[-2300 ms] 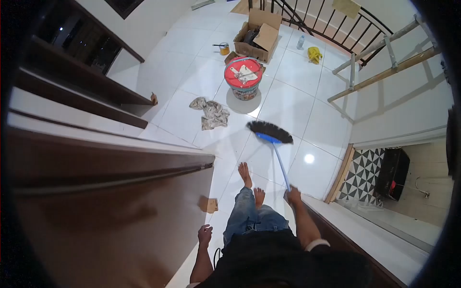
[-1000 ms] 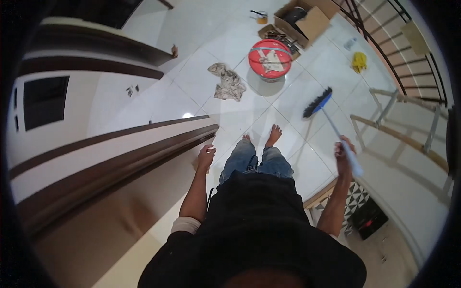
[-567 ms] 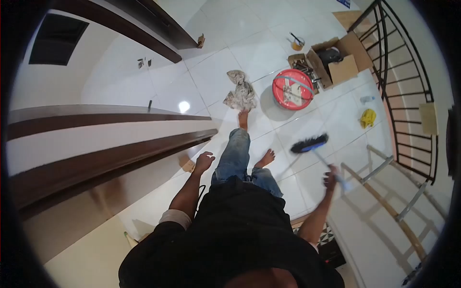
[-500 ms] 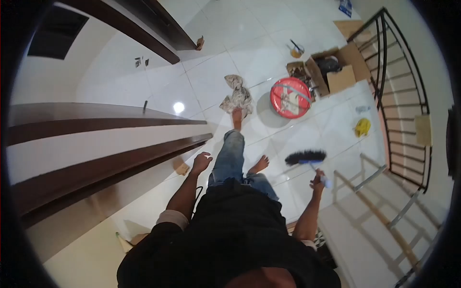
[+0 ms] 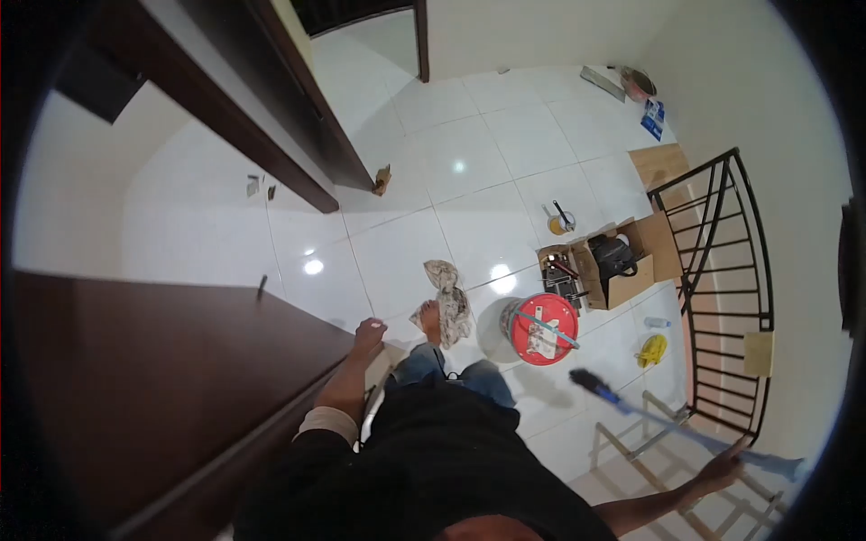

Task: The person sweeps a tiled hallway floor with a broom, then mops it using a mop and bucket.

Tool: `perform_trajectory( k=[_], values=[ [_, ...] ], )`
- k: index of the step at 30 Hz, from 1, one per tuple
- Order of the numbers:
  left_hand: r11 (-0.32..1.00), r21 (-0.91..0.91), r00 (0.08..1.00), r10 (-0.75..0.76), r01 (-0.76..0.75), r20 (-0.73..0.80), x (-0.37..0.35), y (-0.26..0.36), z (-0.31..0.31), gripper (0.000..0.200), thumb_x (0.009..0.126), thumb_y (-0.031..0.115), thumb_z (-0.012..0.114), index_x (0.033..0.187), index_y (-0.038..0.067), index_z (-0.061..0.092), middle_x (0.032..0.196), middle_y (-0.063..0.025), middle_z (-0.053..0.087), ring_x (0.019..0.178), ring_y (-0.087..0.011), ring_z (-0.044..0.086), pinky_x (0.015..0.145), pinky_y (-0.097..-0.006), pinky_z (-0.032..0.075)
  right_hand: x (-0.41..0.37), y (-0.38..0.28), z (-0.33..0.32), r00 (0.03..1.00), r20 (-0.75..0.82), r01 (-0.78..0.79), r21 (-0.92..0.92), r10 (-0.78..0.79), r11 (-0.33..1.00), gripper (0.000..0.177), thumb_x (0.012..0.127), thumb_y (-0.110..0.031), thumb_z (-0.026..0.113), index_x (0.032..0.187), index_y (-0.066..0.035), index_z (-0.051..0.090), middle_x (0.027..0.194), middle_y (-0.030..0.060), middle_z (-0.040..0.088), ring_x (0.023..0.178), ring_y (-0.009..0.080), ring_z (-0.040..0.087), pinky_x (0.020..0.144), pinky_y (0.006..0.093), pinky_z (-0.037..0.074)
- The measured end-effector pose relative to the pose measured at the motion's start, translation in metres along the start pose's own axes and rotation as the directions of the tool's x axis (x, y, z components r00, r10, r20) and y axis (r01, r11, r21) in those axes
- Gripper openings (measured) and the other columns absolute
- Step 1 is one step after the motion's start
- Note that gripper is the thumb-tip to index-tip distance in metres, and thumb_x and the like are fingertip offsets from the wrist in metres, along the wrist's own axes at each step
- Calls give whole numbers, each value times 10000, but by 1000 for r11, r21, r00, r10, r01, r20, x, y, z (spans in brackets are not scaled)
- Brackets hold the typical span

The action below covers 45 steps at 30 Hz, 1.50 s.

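My right hand (image 5: 722, 467) is held out at the lower right, fingers wrapped round the pale handle of a broom (image 5: 667, 422). The broom's dark bristle head (image 5: 591, 382) points inward, just below a bucket with a red lid (image 5: 547, 330); the handle's far end is blurred. My left hand (image 5: 368, 334) is at the left, beside the edge of a brown door (image 5: 180, 343), its fingers loosely bent and nothing visible in them. My bare foot (image 5: 430, 317) rests on a crumpled, stained cloth (image 5: 454, 311) on the white tile floor.
Behind the bucket are a cardboard box (image 5: 622, 288) with a black bag and a tray of tools (image 5: 561, 270). A yellow bundle (image 5: 651, 350) and a bottle (image 5: 658, 322) lie near the black railing (image 5: 731, 307). A ladder (image 5: 667, 496) lies at the lower right.
My right hand has moved outward to the right with the broom, whose head has swung round. My view has tilted up, showing more floor and a far doorway. My left hand stays near the brown door.
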<state>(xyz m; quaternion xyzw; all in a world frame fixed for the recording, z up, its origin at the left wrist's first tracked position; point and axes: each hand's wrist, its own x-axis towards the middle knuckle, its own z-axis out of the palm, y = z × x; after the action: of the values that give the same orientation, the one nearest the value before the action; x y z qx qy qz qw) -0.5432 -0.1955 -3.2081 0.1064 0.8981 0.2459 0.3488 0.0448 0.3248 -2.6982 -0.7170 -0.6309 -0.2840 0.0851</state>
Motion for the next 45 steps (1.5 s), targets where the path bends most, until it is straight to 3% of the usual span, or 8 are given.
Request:
perform_trajectory(
  k=[4,16,25,30,37,41,43,45],
  values=[
    [940,-300,986,-143,163,86,105,123,-78,329,861,278,642,1135,98,614,953,-69,670,746,-170,658,614,-288,501,53,-91,-60,954,-219,269,326,-205,906,362,984,-303,488,1238,-71,599,865,97,652,698,157,581,596,303,446],
    [837,-533,980,-21,125,197,255,337,-122,275,875,152,612,1148,120,623,908,-22,644,728,-98,590,590,-230,448,113,-500,3,717,404,-281,913,-567,295,149,876,-139,638,982,-45,590,828,6,569,716,83,535,581,235,418],
    [683,-158,685,727,-713,52,349,686,-111,830,736,162,756,1435,124,310,1181,-199,500,951,-343,584,788,-422,513,118,-858,60,413,232,-251,959,-881,135,235,802,-92,693,1002,-14,598,873,162,639,859,322,648,746,421,503],
    [669,-289,728,646,-685,-232,489,750,-117,293,856,284,622,762,8,612,664,-196,603,608,-313,598,605,-423,456,157,-939,-3,565,25,-89,996,-824,-31,497,816,-62,693,1267,-31,485,1163,181,513,876,272,640,691,341,544],
    [869,-212,879,383,-446,-283,753,821,-213,336,916,343,568,792,43,654,743,-102,707,748,-293,683,687,-410,512,138,-951,162,322,592,-421,788,-739,448,437,820,-99,685,1229,-22,552,1035,200,638,927,281,652,726,362,542],
    [869,-315,923,341,-382,-180,897,846,-231,346,908,370,569,829,41,638,738,-87,710,732,-262,689,705,-389,527,24,-864,284,506,762,-125,528,-404,840,333,780,-144,642,1076,9,628,880,241,645,782,397,634,728,456,512],
    [891,-356,959,275,-282,-69,945,869,-242,348,902,382,577,866,42,643,766,-103,711,754,-281,685,728,-396,525,-29,-836,267,373,924,-702,339,-82,626,232,792,-216,614,873,-6,672,818,233,648,732,385,634,668,463,518],
    [946,-205,968,250,-251,-33,1006,881,-250,370,885,403,600,960,44,650,849,-129,711,819,-295,678,770,-405,516,-70,-808,245,-263,956,-919,-289,131,268,164,855,-113,500,967,-67,611,730,109,617,598,233,640,468,315,486]
  ],
)
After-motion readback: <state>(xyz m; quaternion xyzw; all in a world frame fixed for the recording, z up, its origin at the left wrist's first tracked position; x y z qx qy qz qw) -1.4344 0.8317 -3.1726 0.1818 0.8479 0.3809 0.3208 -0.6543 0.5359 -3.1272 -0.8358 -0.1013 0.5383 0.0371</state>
